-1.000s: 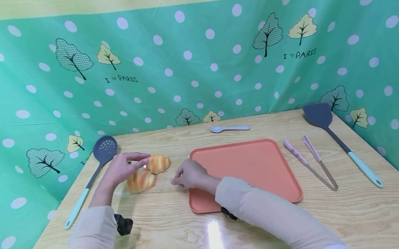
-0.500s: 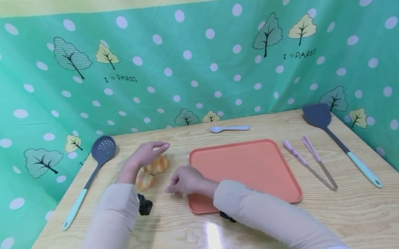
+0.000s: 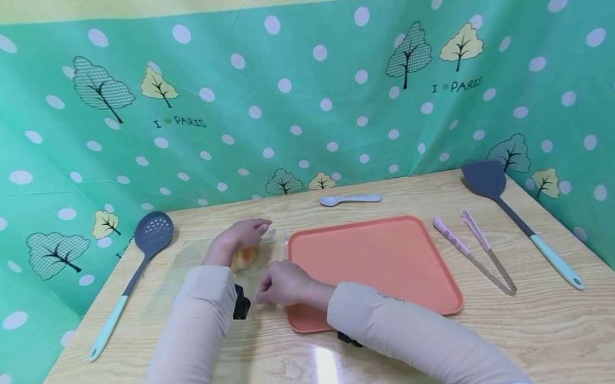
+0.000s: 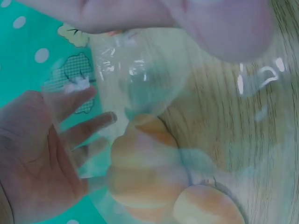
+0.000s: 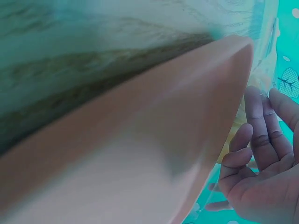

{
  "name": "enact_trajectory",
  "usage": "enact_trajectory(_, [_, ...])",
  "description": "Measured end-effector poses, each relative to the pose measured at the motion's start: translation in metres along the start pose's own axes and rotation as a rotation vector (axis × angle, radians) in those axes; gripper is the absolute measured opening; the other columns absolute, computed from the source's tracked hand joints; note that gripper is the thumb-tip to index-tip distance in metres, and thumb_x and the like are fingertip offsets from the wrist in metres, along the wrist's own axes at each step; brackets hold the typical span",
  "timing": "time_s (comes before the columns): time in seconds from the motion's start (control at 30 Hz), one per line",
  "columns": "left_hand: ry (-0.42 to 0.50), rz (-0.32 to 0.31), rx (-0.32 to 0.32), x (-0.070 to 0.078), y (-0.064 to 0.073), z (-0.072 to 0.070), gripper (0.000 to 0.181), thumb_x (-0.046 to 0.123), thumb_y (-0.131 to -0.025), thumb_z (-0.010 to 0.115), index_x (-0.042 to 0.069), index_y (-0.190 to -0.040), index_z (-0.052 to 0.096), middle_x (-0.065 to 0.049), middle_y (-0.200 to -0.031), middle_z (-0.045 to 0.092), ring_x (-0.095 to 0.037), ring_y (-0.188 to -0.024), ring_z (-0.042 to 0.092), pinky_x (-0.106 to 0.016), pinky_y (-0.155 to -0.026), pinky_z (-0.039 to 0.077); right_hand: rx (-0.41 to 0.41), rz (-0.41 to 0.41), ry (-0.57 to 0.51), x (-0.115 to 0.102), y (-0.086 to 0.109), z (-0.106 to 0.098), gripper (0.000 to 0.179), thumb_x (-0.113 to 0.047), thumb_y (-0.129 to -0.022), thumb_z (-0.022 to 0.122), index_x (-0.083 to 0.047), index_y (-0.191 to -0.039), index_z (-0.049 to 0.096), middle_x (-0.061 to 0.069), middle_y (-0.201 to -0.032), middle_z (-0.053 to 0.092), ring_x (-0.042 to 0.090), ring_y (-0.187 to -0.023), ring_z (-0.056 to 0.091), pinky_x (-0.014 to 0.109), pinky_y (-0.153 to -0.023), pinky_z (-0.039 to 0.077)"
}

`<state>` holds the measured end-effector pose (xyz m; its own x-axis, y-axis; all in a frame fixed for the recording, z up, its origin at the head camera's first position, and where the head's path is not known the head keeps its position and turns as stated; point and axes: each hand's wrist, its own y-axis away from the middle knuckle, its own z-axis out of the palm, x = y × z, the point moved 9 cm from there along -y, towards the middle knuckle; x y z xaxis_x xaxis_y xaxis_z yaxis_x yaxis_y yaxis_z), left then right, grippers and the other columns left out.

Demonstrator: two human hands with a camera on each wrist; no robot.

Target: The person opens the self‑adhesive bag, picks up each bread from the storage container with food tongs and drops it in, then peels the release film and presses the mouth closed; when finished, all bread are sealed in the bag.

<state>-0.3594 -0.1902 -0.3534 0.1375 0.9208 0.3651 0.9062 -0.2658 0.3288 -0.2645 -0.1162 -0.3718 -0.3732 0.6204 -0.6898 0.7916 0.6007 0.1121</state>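
Note:
My left hand (image 3: 239,235) reaches over two golden croissant-like rolls, fingers straight and pointing right. One roll (image 3: 245,257) shows beneath it in the head view; my left forearm hides the other there. In the left wrist view both the larger roll (image 4: 147,172) and the smaller-looking one (image 4: 208,205) appear through clear plastic film (image 4: 233,116). That film crosses in front of my left fingers (image 4: 96,126). My right hand (image 3: 283,283) is low over the left edge of the pink tray (image 3: 374,264), fingers bent, thumb and fingertips pinching the film near its edge.
A slotted skimmer (image 3: 154,229) lies at the far left. Behind the tray is a small spoon (image 3: 349,199). Tongs (image 3: 478,258) and a long-handled turner (image 3: 486,179) lie on the right. A dotted curtain (image 3: 302,99) hangs behind the wooden table (image 3: 400,361).
My left hand has moved right, from beside the rolls to above them, its forearm covering one roll. The film shows spread further left. My right hand has barely shifted.

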Motion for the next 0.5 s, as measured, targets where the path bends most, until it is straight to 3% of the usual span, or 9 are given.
enact_trajectory(0.23, [-0.089, -0.008, 0.05, -0.003, -0.002, -0.001, 0.039, 0.022, -0.109, 0.045, 0.004, -0.141, 0.058, -0.025, -0.145, 0.052, -0.043, -0.136, 0.047, -0.055, -0.113, 0.038, 0.008, -0.04, 0.021, -0.004, 0.002, 0.001, 0.026, -0.026, -0.092, 0.078, -0.016, -0.069, 0.077, -0.007, -0.06, 0.066, 0.0, -0.059, 0.053, 0.016, -0.064, 0.043])
enact_trajectory(0.37, [-0.104, -0.014, 0.085, -0.005, -0.001, -0.006, 0.026, 0.017, -0.103, 0.057, 0.005, -0.121, 0.072, -0.022, -0.129, 0.065, -0.036, -0.117, 0.06, -0.049, -0.103, 0.047, 0.004, -0.032, 0.0, -0.003, 0.003, -0.001, 0.028, -0.027, -0.093, 0.078, -0.014, -0.068, 0.076, -0.005, -0.062, 0.068, 0.002, -0.058, 0.052, 0.017, -0.061, 0.043])
enact_trajectory(0.5, [-0.102, -0.02, 0.114, -0.01, 0.003, -0.012, 0.015, 0.015, -0.099, 0.065, 0.007, -0.103, 0.077, -0.015, -0.111, 0.07, -0.028, -0.098, 0.06, -0.045, -0.092, 0.051, 0.01, -0.023, -0.022, -0.003, 0.004, -0.004, 0.028, -0.028, -0.094, 0.076, -0.014, -0.07, 0.077, -0.006, -0.062, 0.067, 0.002, -0.056, 0.053, 0.017, -0.061, 0.043])
